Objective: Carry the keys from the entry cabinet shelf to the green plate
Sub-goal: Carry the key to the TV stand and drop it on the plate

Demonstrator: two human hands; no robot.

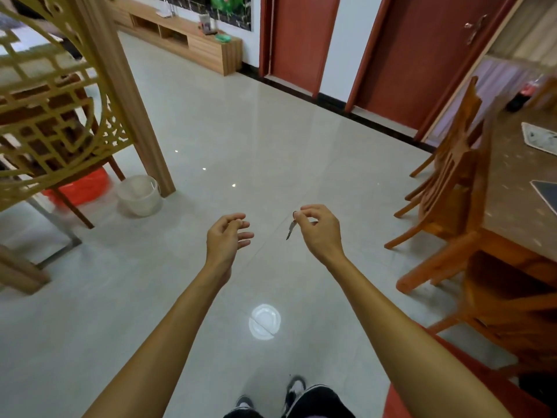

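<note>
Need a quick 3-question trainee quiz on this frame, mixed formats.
1. True or false: the left hand holds the keys.
2. Pick one. The keys: A) dangle downward in the air; B) lie flat on a palm; C) are hidden inside a fist.
3. Fill in: the right hand ____ the keys at their top end.
Key: 1 false; 2 A; 3 pinches.

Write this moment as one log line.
phase: carry | right hand: pinches keys | left hand: empty | green plate: on far cabinet
</note>
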